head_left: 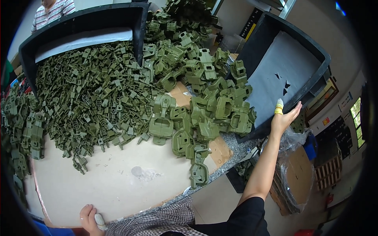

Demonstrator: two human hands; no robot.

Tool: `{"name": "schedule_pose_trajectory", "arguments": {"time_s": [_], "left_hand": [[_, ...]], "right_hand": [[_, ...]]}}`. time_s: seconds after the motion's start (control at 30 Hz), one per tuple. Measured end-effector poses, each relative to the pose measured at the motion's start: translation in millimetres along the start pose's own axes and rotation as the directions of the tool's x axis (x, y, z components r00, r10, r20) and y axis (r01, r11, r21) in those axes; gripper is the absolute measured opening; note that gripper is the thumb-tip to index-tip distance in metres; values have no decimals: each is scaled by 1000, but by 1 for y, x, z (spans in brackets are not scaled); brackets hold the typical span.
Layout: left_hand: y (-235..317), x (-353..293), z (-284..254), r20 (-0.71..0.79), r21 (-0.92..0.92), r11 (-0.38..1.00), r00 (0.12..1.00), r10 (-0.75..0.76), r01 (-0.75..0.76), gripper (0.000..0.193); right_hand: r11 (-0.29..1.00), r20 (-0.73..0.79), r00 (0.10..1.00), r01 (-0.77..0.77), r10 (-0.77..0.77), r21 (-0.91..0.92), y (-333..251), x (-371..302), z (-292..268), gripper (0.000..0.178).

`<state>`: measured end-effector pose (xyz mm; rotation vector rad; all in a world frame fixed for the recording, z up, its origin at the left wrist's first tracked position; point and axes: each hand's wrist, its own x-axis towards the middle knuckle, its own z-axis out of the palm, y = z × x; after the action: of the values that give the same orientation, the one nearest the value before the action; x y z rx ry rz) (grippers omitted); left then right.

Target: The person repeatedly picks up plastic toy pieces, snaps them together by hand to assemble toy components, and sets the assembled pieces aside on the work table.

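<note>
My right hand (pixel 286 118) is at the near rim of a black plastic bin (pixel 322 59), its thumb on the inner side and its fingers along the outside. A whitish cover with yellow tape wraps that thumb. The bin leans on the table's right end, and its grey liner (pixel 271 67) has several tears. My left hand (pixel 91 221) rests at the table's front edge, holding nothing; its thumb has a pale cover. Larger olive-green moulded plastic parts (pixel 199 129) are piled against the bin. Smaller green plastic pieces (pixel 94 90) form a heap on the left.
A second black bin (pixel 82 25) lies tipped behind the small pieces. More green parts (pixel 27 133) line the left edge. Cardboard (pixel 220 151) covers part of the stone-edged table (pixel 118 185). Plastic-wrapped cartons (pixel 293 173) stand on the floor at right. Another person (pixel 53 13) is at the far left.
</note>
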<state>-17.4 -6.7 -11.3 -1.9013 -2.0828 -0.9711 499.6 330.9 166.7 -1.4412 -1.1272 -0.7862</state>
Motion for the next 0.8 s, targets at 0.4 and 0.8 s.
{"name": "schedule_pose_trajectory", "arguments": {"time_s": [0.4,0.8], "left_hand": [[-13,-9,-4,276,83,982,943,-184,168,39],[-5,-4,4,-19,33,999,1000,7,-6,19]], "right_hand": [[962,39,962,267,-269,61,-43,-60,-15,71],[876,619,759,-422,201,232,-43,-129,57,44]]}}
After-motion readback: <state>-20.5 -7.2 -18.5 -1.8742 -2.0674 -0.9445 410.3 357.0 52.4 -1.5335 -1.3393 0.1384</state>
